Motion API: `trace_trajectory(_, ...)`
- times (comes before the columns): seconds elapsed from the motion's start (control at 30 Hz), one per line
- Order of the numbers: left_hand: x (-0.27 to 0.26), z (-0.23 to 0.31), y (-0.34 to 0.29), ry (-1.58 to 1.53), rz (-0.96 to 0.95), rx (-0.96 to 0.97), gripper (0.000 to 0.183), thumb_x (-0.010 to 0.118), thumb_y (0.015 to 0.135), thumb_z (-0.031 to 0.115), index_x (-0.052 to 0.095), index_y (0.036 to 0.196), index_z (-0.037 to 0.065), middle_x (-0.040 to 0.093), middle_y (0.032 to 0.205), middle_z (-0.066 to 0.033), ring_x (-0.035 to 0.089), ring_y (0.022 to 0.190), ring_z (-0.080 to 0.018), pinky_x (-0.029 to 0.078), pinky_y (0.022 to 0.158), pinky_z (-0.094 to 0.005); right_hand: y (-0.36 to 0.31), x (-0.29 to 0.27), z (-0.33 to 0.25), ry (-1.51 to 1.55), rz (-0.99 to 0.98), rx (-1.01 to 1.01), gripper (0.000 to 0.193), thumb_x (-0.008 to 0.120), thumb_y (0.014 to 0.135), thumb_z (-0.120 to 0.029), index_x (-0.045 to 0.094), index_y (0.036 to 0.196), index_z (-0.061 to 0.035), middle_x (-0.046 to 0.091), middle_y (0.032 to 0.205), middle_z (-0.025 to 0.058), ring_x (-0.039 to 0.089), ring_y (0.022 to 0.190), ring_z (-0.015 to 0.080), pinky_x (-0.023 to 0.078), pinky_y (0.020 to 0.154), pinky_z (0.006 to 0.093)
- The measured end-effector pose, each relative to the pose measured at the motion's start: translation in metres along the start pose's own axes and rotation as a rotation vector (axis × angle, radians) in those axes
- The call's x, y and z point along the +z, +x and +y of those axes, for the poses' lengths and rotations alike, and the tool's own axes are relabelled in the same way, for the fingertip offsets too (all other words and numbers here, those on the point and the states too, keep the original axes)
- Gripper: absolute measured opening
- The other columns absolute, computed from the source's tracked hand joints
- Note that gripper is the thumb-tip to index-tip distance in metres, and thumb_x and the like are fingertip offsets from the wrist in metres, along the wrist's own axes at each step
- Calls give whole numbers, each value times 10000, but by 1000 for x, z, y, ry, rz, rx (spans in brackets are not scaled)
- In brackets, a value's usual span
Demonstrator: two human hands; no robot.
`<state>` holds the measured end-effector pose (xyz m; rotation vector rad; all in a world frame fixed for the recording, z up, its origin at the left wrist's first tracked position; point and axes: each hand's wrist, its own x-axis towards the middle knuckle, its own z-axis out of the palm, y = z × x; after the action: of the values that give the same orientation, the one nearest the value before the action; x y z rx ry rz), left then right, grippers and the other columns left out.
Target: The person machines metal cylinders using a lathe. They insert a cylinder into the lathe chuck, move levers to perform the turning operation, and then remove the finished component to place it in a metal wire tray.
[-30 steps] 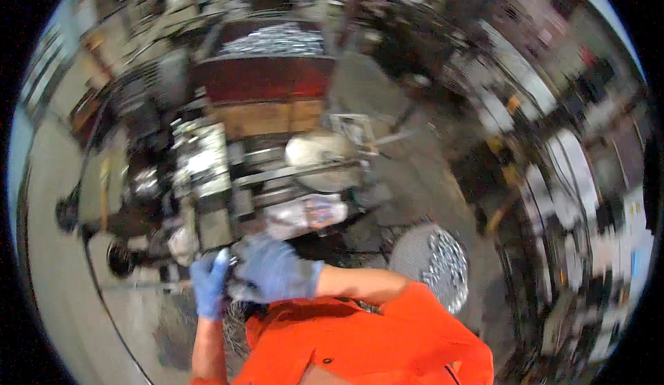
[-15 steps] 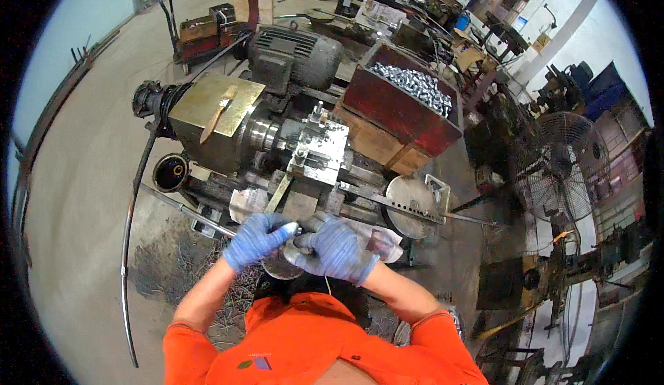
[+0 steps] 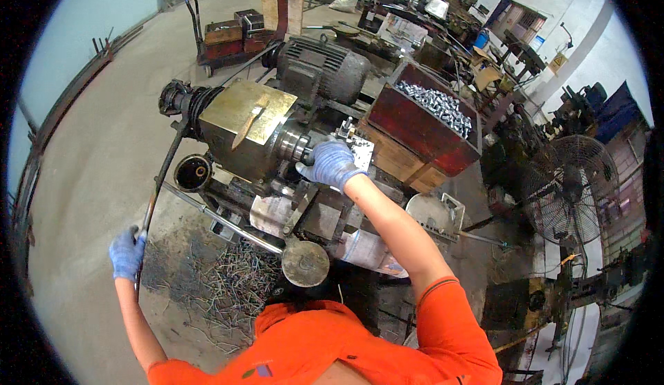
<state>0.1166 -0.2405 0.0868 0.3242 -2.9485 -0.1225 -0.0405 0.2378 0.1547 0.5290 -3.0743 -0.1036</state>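
Observation:
My left hand [image 3: 126, 255], in a blue-grey glove, is closed round the long metal lever [image 3: 155, 195] at the left side of the lathe. Reaching over the machine, my right hand [image 3: 333, 165] is at the spindle chuck [image 3: 294, 144], with its thumb and fingers curled. Whatever it holds there is hidden by the glove. Behind that hand, the tool slide [image 3: 361, 151] is partly covered. On the brass-coloured top of the headstock [image 3: 220, 114] lies a wooden-handled brush [image 3: 247, 127].
Right of the lathe stands a dark red bin [image 3: 415, 125] heaped with small metal parts [image 3: 439, 105]. A round pad [image 3: 305, 263] sits close to my body, beside metal shavings [image 3: 232, 288] on the floor. The motor [image 3: 325, 67] is behind the headstock; a caged fan [image 3: 570, 184] is far right.
My hands were together in front of the lathe. The left has moved out to the lever, and the right has gone forward to the chuck. The view has shifted slightly.

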Motion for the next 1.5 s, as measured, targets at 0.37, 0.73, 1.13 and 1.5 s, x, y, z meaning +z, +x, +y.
trace_trajectory(0.37, 33, -14, -20, -138, -93, -154, 439, 550, 805, 452, 580, 1058, 96, 630, 913, -178, 598, 860, -361, 462, 738, -449, 22, 23, 10, 187, 43, -22, 444, 566, 727, -531, 698, 795, -113, 633, 733, 166, 618, 726, 311, 482, 716, 398)
trace_trajectory(0.73, 30, -17, 1, 203, -80, -61, 164, 520, 796, 261, 569, 789, 105, 619, 725, -150, 615, 663, -335, 467, 608, -437, 19, 6, -14, 217, -55, 42, 502, 606, 701, -564, 685, 762, -72, 643, 784, 182, 627, 765, 326, 495, 709, 396)
trace_trajectory(1.13, 37, -68, 98, 92, 184, -48, 192, 561, 791, 233, 646, 916, 115, 648, 862, -125, 627, 825, -294, 493, 710, -387, 5, -2, 1, 222, 95, 12, 444, 571, 738, -553, 709, 740, -130, 654, 760, 135, 618, 758, 303, 471, 767, 379)
trace_trajectory(1.5, 256, 117, 33, -265, -325, 89, 442, 592, 762, 476, 643, 959, 83, 636, 910, -191, 604, 856, -363, 480, 746, -437, -194, -1, 98, 348, 513, 328, 275, 690, 720, -315, 673, 710, -41, 651, 746, 112, 612, 748, 290, 438, 831, 388)
